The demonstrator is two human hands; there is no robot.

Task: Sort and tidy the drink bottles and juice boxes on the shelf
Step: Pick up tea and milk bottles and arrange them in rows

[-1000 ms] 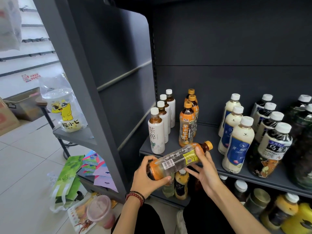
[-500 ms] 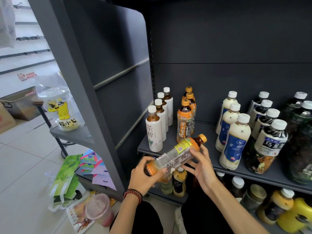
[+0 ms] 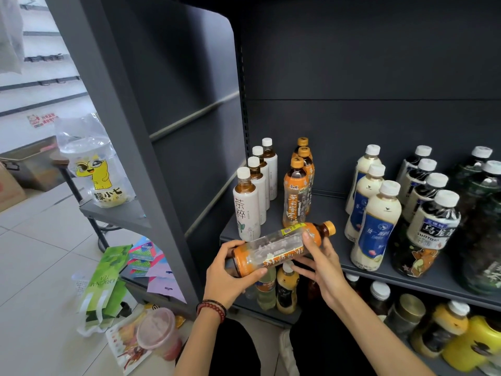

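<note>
The left hand (image 3: 229, 278) curls its fingers (image 3: 257, 272) round the bottom of the orange bottle (image 3: 276, 246); the right hand (image 3: 322, 267) pinches it near the cap; it lies sideways between them, just before the shelf (image 3: 423, 278); likely heavy, smooth, a bit squashy; hold its middle.

1. Over on the left, a clear plastic bag (image 3: 95, 169) printed with a yellow cartoon creature sits on a small grey bench (image 3: 116, 213).
2. Down below, a green tea box (image 3: 104, 283) lies on the tiled floor (image 3: 35, 267), pink-and-blue packets (image 3: 146, 256) just beside it.
3. Nearer in, a lidded plastic cup (image 3: 158, 332) sits at the edge of a printed leaflet (image 3: 127, 351).
4. Far left: a cardboard box (image 3: 8, 191) and a grey crate (image 3: 29, 164).
</note>
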